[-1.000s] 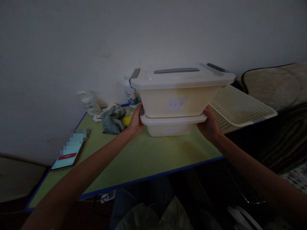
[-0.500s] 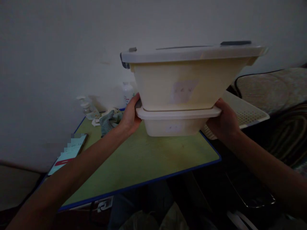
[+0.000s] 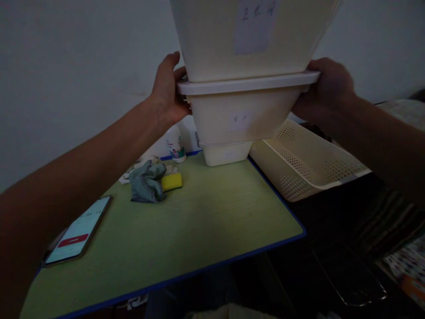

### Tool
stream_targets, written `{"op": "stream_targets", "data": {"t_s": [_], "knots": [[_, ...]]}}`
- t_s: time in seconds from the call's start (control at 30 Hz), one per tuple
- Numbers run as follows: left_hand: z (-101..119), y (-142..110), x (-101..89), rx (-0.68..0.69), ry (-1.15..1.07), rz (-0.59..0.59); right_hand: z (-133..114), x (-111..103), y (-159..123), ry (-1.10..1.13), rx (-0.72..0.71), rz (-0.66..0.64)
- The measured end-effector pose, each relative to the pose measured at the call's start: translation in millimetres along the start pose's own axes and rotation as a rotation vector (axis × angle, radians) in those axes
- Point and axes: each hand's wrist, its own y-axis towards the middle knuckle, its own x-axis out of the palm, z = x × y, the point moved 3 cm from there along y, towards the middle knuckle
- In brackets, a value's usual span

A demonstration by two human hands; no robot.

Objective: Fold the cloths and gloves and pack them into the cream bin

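My left hand (image 3: 168, 93) and my right hand (image 3: 327, 91) grip the two ends of a cream storage box (image 3: 212, 110) by its lid rim. Fingers of the left hand are partly behind the box. On that lid stands a larger cream storage box (image 3: 212, 40) with a handwritten paper label; its top is cut off by the picture. Below and behind, a smaller cream box (image 3: 229, 155) stands on the green table (image 3: 206, 230). I cannot tell whether the held box touches it.
At left on the table are a phone (image 3: 79, 232), a grey-green cloth (image 3: 146, 181), a yellow sponge (image 3: 171, 181) and a white bottle (image 3: 175, 144). A perforated cream basket (image 3: 299, 159) stands beyond the table's right edge. The wall rises close behind.
Both hands have raised the two stacked boxes, so the upper one now leaves the top of the picture. The smaller box and the sponge have come into view.
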Motion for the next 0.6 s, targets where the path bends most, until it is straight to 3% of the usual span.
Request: {"op": "stream_targets", "data": {"t_s": [0.27, 0.6], "knots": [[-30.4, 47.8, -15.0, -0.066, -0.056, 0.115, 48.4, -20.4, 61.3, 0.059, 0.079, 0.01], [-71.3, 73.2, -31.1, -0.125, -0.081, 0.136, 101.2, -35.5, 91.5, 0.099, 0.144, 0.013]]}}
